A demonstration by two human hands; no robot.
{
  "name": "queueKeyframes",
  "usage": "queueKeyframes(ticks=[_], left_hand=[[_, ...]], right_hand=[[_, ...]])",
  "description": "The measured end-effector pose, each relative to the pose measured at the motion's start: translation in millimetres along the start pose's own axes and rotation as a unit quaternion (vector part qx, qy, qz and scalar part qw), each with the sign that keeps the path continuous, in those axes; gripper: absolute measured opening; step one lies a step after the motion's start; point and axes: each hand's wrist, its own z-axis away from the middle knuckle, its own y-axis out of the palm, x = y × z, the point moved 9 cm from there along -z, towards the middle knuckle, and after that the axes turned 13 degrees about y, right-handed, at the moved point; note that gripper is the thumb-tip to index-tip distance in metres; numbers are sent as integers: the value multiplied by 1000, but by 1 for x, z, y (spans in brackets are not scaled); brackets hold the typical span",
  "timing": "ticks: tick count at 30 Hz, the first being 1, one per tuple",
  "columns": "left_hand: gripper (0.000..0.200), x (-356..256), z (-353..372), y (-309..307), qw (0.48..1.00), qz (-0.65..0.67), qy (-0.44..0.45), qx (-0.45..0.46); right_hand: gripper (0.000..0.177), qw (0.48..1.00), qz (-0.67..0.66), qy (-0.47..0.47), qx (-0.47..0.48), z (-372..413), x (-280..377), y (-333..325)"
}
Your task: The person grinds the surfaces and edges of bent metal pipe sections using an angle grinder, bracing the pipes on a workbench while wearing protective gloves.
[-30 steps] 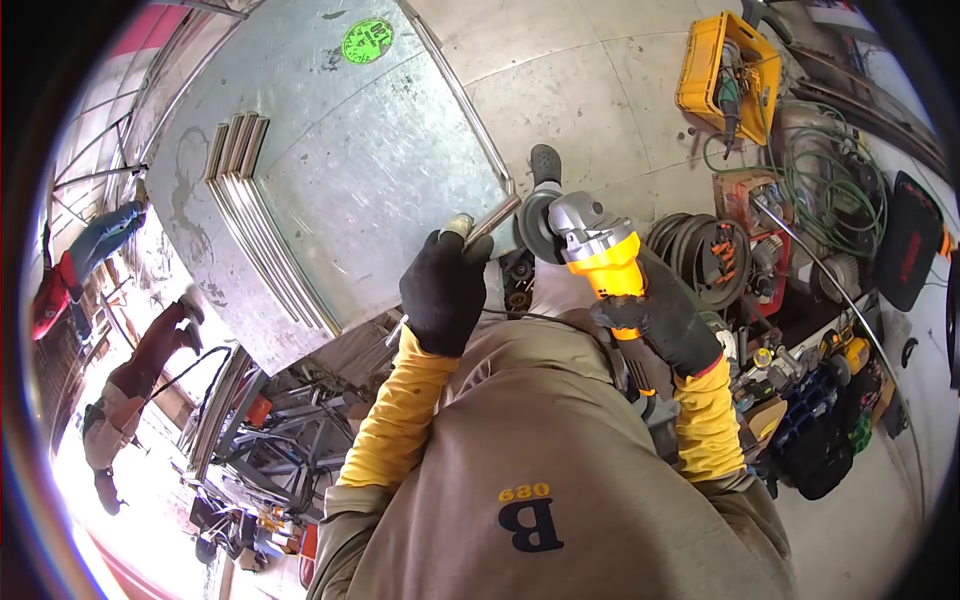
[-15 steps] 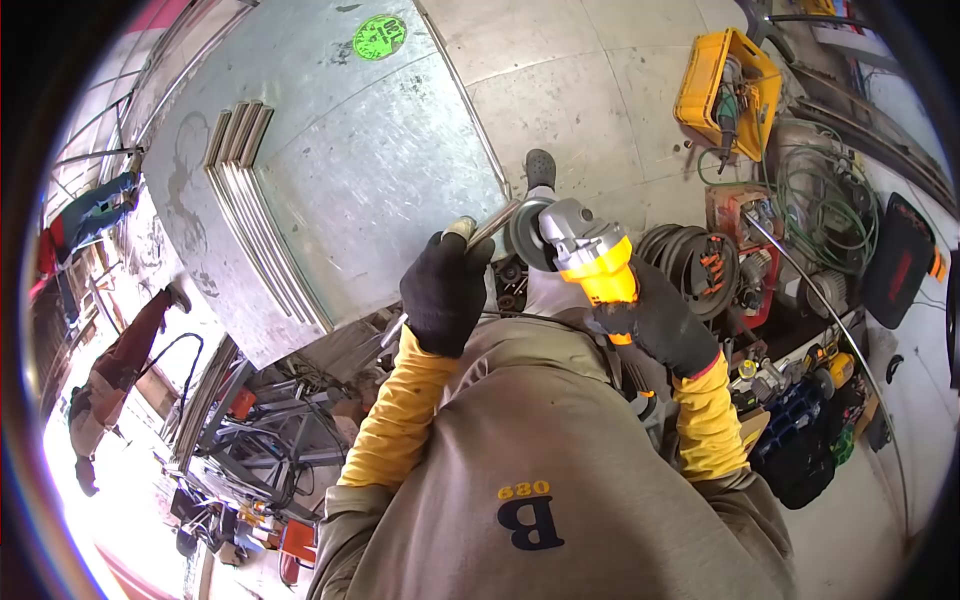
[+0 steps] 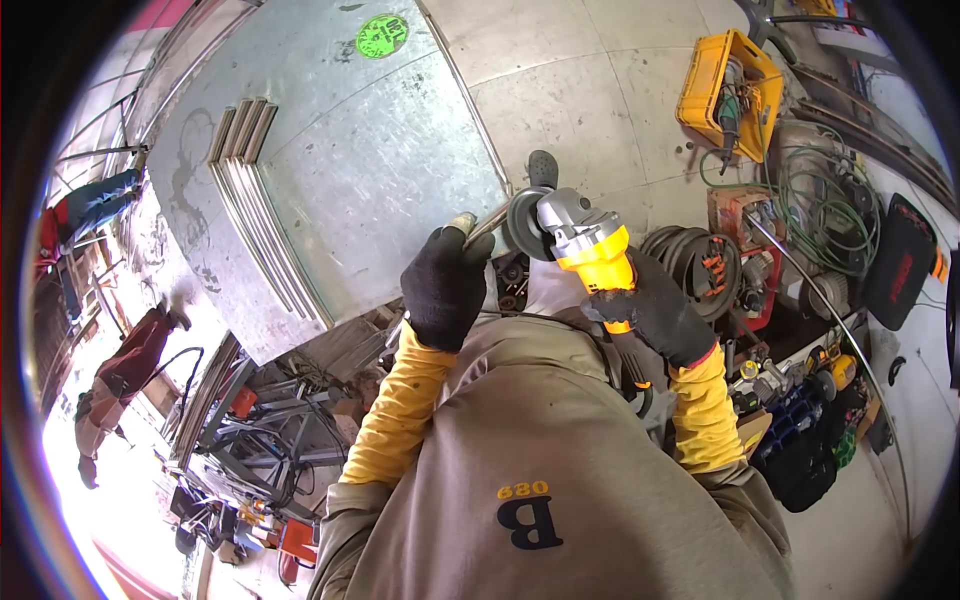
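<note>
My left hand (image 3: 444, 285), in a black glove, is closed around a thin metal bar (image 3: 489, 222) that points up and right. My right hand (image 3: 660, 315), also gloved, grips a yellow and grey angle grinder (image 3: 598, 252). The grinder's disc (image 3: 526, 222) is at the far end of the bar; whether they touch is hard to tell. On the grey metal table (image 3: 370, 180), left of my hands, several bent metal strips (image 3: 262, 225) lie side by side. A green round sticker (image 3: 382, 36) is near the table's top edge.
A yellow crate (image 3: 700, 90) holding a tool stands on the floor at upper right. Coiled cables (image 3: 830, 215), a red box (image 3: 735, 212) and several tools lie at right. Metal frames (image 3: 265, 440) stand at lower left. Two people (image 3: 125, 365) (image 3: 95, 205) are at far left.
The grinder and my right hand have shifted very slightly left. The two people at far left have moved a little. My left hand still holds the bar.
</note>
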Motion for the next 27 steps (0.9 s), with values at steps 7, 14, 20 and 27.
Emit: queueKeyframes(ticks=[7, 14, 20, 27], left_hand=[[25, 9, -3, 8, 998, -8, 53, 45], [27, 23, 1, 8, 995, 91, -29, 22], [26, 23, 1, 7, 997, 74, -5, 14], [23, 24, -2, 5, 995, 95, -7, 14]], right_hand=[[56, 999, 16, 26, -16, 10, -19, 2], [56, 998, 35, -49, -33, 1, 1, 1], [59, 998, -1, -57, -25, 3, -3, 8], [60, 998, 34, -18, -46, 10, -22, 9]])
